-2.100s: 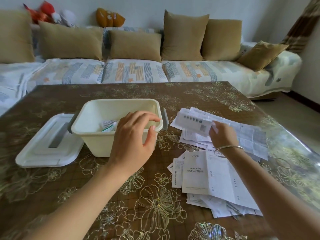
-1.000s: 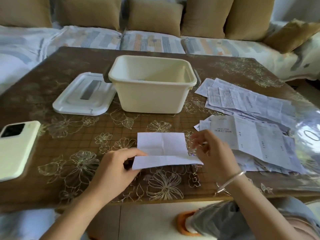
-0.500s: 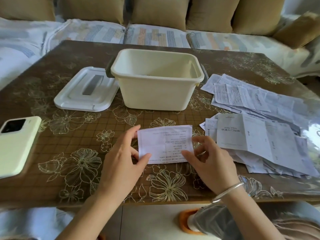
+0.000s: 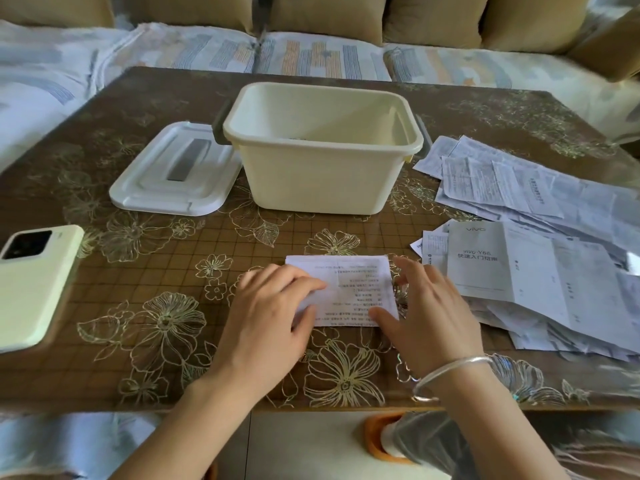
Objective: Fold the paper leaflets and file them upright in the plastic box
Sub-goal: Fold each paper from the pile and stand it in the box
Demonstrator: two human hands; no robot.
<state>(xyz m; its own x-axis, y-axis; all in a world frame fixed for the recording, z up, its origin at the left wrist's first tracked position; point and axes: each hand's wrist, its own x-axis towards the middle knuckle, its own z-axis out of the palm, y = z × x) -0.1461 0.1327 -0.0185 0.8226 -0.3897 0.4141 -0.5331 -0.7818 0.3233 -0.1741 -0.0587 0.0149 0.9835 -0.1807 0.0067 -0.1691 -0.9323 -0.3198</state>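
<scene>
Left hand (image 4: 268, 317) lying flat with fingers spread, pressing the folded leaflet (image 4: 349, 289) onto the bench (image 4: 138, 271), right hand (image 4: 424, 311) resting open at its right edge, cream plastic box (image 4: 322, 168) standing beyond, contents hidden.

One cream plastic box (image 4: 322, 174) stands on the table, with one white lid (image 4: 173, 171) to its left. One folded leaflet (image 4: 349, 289) lies near, under two hands. A pile of unfolded leaflets (image 4: 540, 258) lies right, too overlapped to count. One pale green phone (image 4: 31, 285) lies far left.
</scene>
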